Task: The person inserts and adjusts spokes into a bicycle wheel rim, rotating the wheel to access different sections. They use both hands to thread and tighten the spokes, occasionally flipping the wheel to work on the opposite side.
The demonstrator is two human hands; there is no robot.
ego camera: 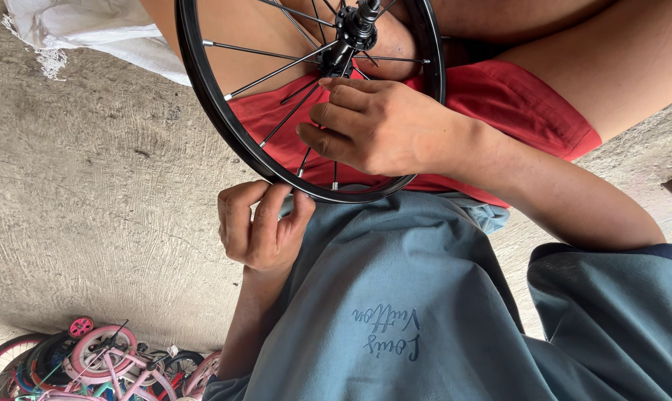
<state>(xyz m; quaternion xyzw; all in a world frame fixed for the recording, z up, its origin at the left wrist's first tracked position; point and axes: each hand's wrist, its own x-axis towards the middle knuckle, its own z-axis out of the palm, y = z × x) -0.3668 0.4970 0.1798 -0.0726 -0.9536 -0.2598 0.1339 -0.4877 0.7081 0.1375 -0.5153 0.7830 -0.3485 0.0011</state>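
Centrally, black spoked bicycle wheel (202, 82) rests over red shorts (514, 111). Right hand (380, 126) lies across the spokes, fingers curled on them. Left hand (261, 226) pinches the rim's lower edge, fingers closed. Below-left of wheel: pink children's bicycles (105, 364) on concrete floor (91, 186).

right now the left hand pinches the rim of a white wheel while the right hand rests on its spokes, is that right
Not quite: the wheel is black, not white, as the head view shows. The rest holds: the left hand pinches its rim at the near edge, and the right hand rests on the spokes.
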